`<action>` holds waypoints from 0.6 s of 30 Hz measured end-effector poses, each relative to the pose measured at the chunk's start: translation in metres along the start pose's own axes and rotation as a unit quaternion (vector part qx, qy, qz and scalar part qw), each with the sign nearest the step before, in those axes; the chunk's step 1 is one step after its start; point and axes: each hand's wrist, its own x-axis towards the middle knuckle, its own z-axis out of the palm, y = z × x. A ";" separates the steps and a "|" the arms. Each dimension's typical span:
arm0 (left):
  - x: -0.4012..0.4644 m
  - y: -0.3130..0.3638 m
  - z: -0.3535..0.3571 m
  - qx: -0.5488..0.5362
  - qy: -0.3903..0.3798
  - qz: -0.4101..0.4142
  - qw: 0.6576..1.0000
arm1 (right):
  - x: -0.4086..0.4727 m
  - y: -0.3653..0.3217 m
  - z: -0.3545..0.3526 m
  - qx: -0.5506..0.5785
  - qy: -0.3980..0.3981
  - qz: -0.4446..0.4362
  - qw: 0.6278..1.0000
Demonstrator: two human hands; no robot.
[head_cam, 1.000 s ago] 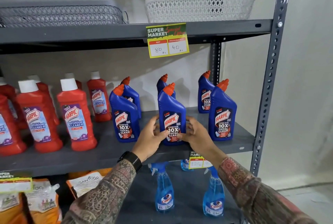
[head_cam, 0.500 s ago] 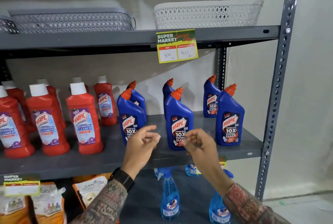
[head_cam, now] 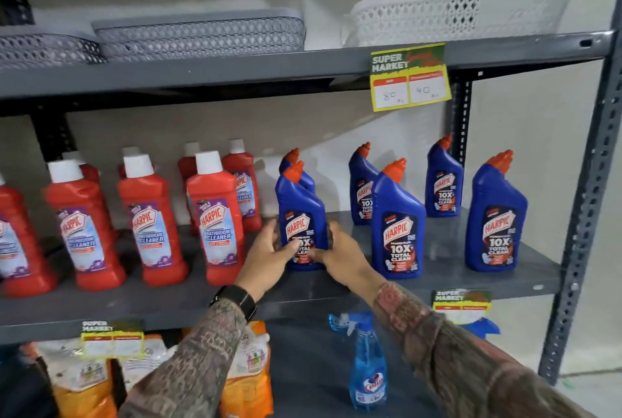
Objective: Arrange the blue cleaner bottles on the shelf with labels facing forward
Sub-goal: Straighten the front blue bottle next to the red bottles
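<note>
Both hands, left (head_cam: 269, 257) and right (head_cam: 340, 251), cupped the leftmost near blue plastic cleaner bottle (head_cam: 303, 212) on the grey metal shelf (head_cam: 505, 279), each grip partly closed around its lower sides, label forward.

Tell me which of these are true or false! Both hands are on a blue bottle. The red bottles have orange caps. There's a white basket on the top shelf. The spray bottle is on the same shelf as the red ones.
1. Both hands are on a blue bottle. True: the left hand and right hand are at the sides of the leftmost front blue bottle.
2. The red bottles have orange caps. False: the red bottles have white caps; the blue ones have orange caps.
3. A white basket is on the top shelf. True: the white basket sits there at the right.
4. The spray bottle shares the red bottles' shelf. False: the spray bottle stands one shelf lower.
</note>
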 end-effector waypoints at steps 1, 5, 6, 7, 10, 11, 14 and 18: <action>0.005 -0.002 -0.001 0.012 -0.009 0.003 1.000 | 0.002 0.001 0.001 0.001 -0.002 0.003 1.000; 0.006 -0.009 -0.005 0.025 -0.013 0.020 0.999 | 0.002 0.008 0.001 0.037 0.001 0.005 0.999; 0.004 -0.011 -0.007 0.021 -0.013 0.023 0.999 | 0.001 0.009 0.001 0.034 -0.002 0.005 0.999; 0.001 -0.012 -0.007 0.017 -0.017 0.028 0.999 | 0.000 0.011 0.001 0.035 -0.004 0.005 0.999; -0.010 -0.017 -0.010 0.007 -0.021 0.038 0.999 | -0.007 0.015 -0.001 0.046 -0.012 0.000 0.999; -0.012 -0.020 -0.011 0.005 -0.021 0.041 0.999 | -0.009 0.017 -0.002 0.050 -0.014 -0.004 0.999; -0.020 -0.021 -0.011 0.005 -0.020 0.048 0.999 | -0.014 0.021 -0.003 0.047 -0.018 -0.011 0.999; -0.023 -0.018 -0.009 0.011 -0.016 0.049 0.999 | -0.017 0.019 -0.002 0.045 -0.012 -0.015 0.999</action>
